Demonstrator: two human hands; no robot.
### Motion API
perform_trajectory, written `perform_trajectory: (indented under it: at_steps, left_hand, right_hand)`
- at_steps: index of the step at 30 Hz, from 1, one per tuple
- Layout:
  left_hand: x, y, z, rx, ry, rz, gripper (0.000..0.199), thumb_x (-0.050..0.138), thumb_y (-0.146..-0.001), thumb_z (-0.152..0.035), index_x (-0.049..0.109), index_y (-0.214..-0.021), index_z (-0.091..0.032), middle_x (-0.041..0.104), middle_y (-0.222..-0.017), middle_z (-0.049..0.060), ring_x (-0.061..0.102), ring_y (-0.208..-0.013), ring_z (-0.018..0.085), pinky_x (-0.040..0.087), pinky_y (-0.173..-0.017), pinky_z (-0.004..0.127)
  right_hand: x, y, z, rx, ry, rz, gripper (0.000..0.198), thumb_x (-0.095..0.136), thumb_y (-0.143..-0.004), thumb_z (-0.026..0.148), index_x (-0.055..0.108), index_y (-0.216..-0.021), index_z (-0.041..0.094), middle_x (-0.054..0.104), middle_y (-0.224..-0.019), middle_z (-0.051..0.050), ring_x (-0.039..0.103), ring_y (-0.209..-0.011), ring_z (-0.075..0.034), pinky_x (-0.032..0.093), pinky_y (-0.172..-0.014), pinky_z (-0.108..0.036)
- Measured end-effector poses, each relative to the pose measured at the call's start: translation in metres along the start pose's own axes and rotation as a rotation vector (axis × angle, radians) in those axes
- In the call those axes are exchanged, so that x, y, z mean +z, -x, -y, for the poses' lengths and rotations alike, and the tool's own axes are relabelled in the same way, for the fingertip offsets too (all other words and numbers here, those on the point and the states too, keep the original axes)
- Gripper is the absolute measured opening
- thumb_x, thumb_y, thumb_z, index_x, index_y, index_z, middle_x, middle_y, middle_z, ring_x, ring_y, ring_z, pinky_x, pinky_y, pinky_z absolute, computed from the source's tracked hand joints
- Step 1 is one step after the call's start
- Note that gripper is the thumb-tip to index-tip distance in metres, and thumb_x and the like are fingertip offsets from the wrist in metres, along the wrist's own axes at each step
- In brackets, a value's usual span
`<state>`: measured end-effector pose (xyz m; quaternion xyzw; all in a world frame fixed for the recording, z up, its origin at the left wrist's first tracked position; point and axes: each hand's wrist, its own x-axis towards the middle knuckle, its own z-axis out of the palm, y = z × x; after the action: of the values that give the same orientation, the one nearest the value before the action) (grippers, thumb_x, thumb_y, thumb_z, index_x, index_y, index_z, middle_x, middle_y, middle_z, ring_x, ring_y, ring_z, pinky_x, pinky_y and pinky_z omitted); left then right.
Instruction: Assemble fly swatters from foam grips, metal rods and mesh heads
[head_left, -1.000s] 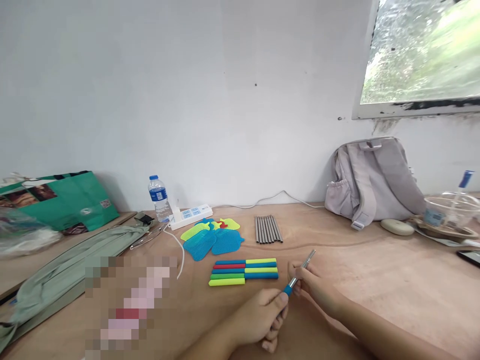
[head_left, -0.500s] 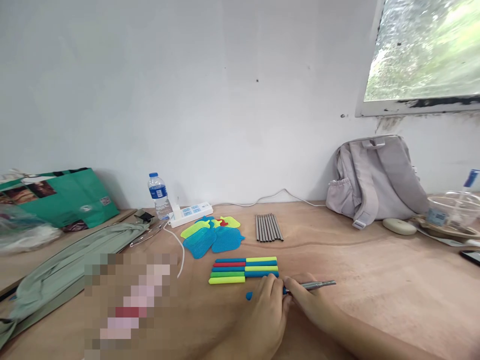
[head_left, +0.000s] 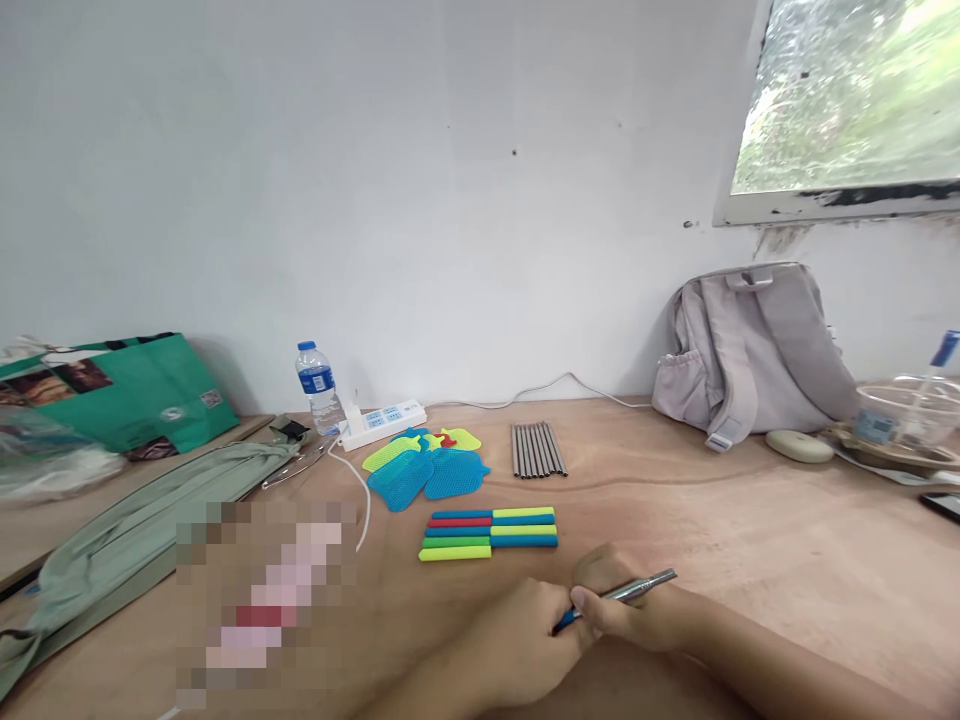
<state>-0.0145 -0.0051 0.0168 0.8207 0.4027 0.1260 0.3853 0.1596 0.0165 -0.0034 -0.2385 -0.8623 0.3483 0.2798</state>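
Gripping blue-ended metal rod [head_left: 637, 588] | 2 hands [head_left: 525, 635] [head_left: 649, 612] curled closed | blue end [head_left: 566, 621] partly hidden

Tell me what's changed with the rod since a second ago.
The rod has swung rightward, its metal end pointing less away from you; your left hand and right hand have drawn closer together on it. Metal tubes, coloured handles and mesh pieces stayed put.

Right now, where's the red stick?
In the head view, the red stick lies just left of centre on the table, between two blue sticks, below the mesh pieces.
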Motion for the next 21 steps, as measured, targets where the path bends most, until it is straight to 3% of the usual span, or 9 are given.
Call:
perform_trajectory:
  at_steps: [4,7,10,11,13,17,21]
  left_hand:
    - [-0.002,-0.006,0.001,-0.162,0.313,0.289,0.046,0.048,-0.077,-0.055,0.032,-0.052,-0.019,0.030,-0.046,-0.007,0.029,-0.041,0.007,0.022,-0.043,0.022]
    - [-0.006,-0.009,0.007,-0.250,0.638,0.505,0.052,0.060,-0.068,-0.057,0.028,-0.050,-0.020,0.025,-0.041,-0.010,0.021,-0.036,0.004,0.019,-0.040,0.021]
    - [-0.018,-0.007,0.018,-0.282,0.872,0.708,0.054,0.057,-0.072,-0.059,0.027,-0.049,-0.020,0.017,-0.040,-0.011,0.009,-0.035,0.004,0.008,-0.039,0.020]
    - [-0.023,-0.006,0.021,-0.299,0.919,0.752,0.052,0.052,-0.076,-0.058,0.028,-0.050,-0.020,0.015,-0.040,-0.010,0.006,-0.035,0.004,0.006,-0.040,0.020]
    - [-0.032,-0.004,0.028,-0.322,0.985,0.775,0.048,0.047,-0.082,-0.052,0.031,-0.051,-0.020,0.014,-0.042,-0.010,0.003,-0.036,0.005,0.005,-0.040,0.020]
    - [-0.036,-0.005,0.033,-0.331,1.027,0.779,0.044,0.050,-0.083,-0.044,0.031,-0.051,-0.019,0.014,-0.043,-0.009,0.003,-0.037,0.005,0.008,-0.040,0.019]
    - [-0.034,-0.007,0.033,-0.313,1.024,0.801,0.043,0.053,-0.081,-0.043,0.032,-0.052,-0.019,0.014,-0.043,-0.009,0.004,-0.037,0.005,0.011,-0.040,0.018]
  right_hand:
    - [-0.002,0.001,0.000,0.000,-0.044,0.101,0.044,0.041,-0.087,0.039,0.038,-0.048,0.019,0.030,-0.049,0.006,0.028,-0.045,-0.008,0.023,-0.046,-0.023]
    - [-0.006,0.003,-0.008,0.017,-0.106,0.075,0.043,0.051,-0.080,0.032,0.032,-0.044,0.019,0.023,-0.047,0.008,0.022,-0.044,-0.007,0.017,-0.045,-0.024]
    - [-0.026,0.008,-0.027,0.099,-0.404,-0.315,0.037,0.062,-0.067,0.026,0.037,-0.040,0.020,0.031,-0.042,0.007,0.026,-0.041,-0.008,0.019,-0.043,-0.025]
    - [-0.036,0.012,-0.034,0.136,-0.539,-0.516,0.035,0.063,-0.064,0.024,0.039,-0.039,0.020,0.034,-0.041,0.006,0.029,-0.041,-0.008,0.021,-0.042,-0.025]
    - [-0.061,0.019,-0.050,0.150,-0.636,-0.719,0.035,0.056,-0.065,0.026,0.036,-0.038,0.021,0.034,-0.040,0.005,0.032,-0.041,-0.010,0.027,-0.043,-0.026]
    - [-0.097,0.032,-0.081,0.190,-0.671,-1.005,0.028,0.051,-0.063,0.029,0.030,-0.046,0.021,0.049,-0.054,0.001,0.035,-0.044,-0.009,0.033,-0.042,-0.026]
    - [-0.099,0.034,-0.105,0.328,-0.615,-1.146,0.023,0.055,-0.062,0.031,0.035,-0.054,0.022,0.058,-0.062,-0.003,0.036,-0.041,-0.008,0.030,-0.037,-0.025]
